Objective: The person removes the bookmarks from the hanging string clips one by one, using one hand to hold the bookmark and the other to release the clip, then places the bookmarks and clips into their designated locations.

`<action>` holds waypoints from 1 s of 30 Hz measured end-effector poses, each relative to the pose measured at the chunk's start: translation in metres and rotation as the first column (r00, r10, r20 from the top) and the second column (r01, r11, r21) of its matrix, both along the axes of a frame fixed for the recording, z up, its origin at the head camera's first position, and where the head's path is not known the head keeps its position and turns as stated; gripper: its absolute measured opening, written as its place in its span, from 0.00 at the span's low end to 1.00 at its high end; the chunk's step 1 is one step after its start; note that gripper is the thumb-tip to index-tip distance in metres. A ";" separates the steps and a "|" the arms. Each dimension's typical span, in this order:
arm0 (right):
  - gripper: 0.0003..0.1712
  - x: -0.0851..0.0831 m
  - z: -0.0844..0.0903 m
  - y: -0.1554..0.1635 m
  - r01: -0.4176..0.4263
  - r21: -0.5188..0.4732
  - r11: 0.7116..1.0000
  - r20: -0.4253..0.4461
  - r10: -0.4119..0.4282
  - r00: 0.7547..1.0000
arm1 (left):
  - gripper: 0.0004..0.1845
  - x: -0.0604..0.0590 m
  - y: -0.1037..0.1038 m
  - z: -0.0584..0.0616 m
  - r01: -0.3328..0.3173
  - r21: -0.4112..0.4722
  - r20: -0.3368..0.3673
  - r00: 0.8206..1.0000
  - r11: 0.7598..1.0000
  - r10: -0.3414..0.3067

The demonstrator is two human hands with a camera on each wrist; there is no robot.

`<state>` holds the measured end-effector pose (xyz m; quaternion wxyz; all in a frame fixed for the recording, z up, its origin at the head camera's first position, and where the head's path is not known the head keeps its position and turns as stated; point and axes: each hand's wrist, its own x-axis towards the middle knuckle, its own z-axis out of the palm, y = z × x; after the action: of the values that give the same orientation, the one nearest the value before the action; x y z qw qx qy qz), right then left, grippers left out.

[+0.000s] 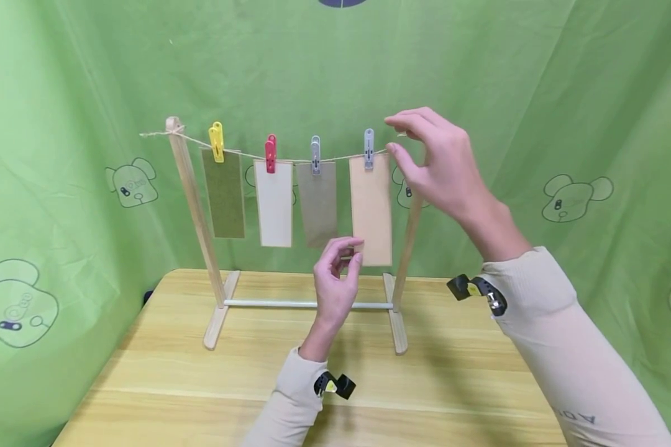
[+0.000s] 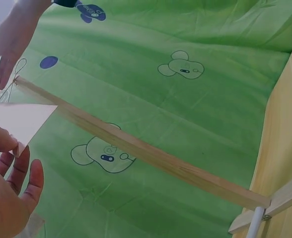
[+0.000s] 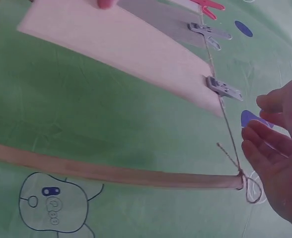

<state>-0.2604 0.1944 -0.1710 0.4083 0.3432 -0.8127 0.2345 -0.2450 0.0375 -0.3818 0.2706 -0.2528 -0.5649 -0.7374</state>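
Peach card [image 1: 371, 208]: my left hand [image 1: 338, 282] pinches its lower edge. Right hand [image 1: 438, 164] open beside grey peg [image 1: 369, 149]. Risk: tugging could unclip it.

A staged recording booth rather than a lived-in room: a green cloth backdrop [image 1: 537, 81] printed with cartoon bears wraps around behind and to both sides. In front of it is a light wooden table [image 1: 453, 385] bearing a small wooden drying rack [image 1: 192, 205] with cards pegged along a string [image 1: 341, 156].
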 end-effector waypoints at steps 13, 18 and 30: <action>0.18 -0.007 0.037 -0.019 0.058 0.194 0.979 0.276 -0.111 0.955 | 0.15 0.005 -0.005 0.006 -0.005 0.024 -0.029 1.000 1.000 0.005; 0.21 -0.008 0.046 -0.024 0.069 0.243 0.968 0.376 -0.160 0.913 | 0.15 0.006 -0.005 0.005 0.002 0.028 -0.031 1.000 1.000 -0.001; 0.22 -0.012 0.054 -0.025 0.069 0.292 0.954 0.482 -0.209 0.851 | 0.14 0.009 -0.006 0.006 0.004 0.024 -0.019 1.000 1.000 -0.003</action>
<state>-0.2728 0.1691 -0.1172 0.1469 0.2604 -0.9379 0.1759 -0.2364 0.0319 -0.3754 0.2779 -0.2576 -0.5529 -0.7422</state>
